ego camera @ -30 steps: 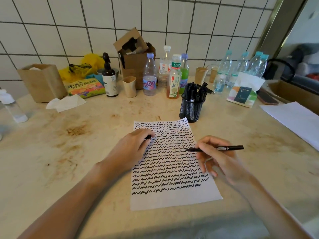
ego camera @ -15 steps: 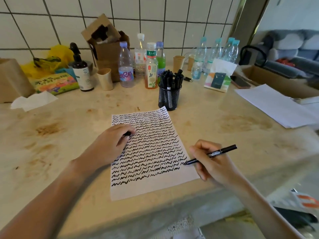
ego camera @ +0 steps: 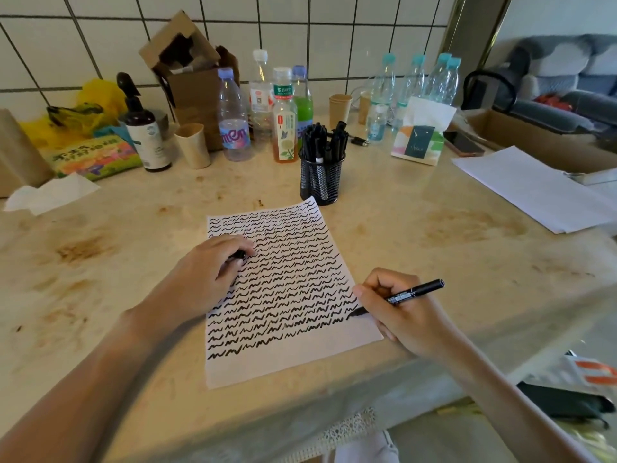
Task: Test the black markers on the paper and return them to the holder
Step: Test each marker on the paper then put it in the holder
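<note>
hands: right (ego camera: 405, 315) grips marker (ego camera: 415, 293) | left (ego camera: 203, 279) holds cap (ego camera: 238, 254) | holder (ego camera: 321, 177) beyond paper (ego camera: 283, 365)

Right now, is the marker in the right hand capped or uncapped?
Uncapped. The marker in the right hand has its bare tip on the paper, and the left hand holds a small black piece, probably the cap.

**Q:** What covers the operator's arms?

**A:** Nothing. Both forearms are bare from wrist to frame edge; no sleeve, cuff or glove is visible.

**Q:** Any accessories on the left hand (ego camera: 203, 279) or right hand (ego camera: 405, 315)?

**A:** No ring, watch or band shows on either. Fingernails are short and unpainted. At the bottom edge, a pale garment and lace-like trim appear.
</note>
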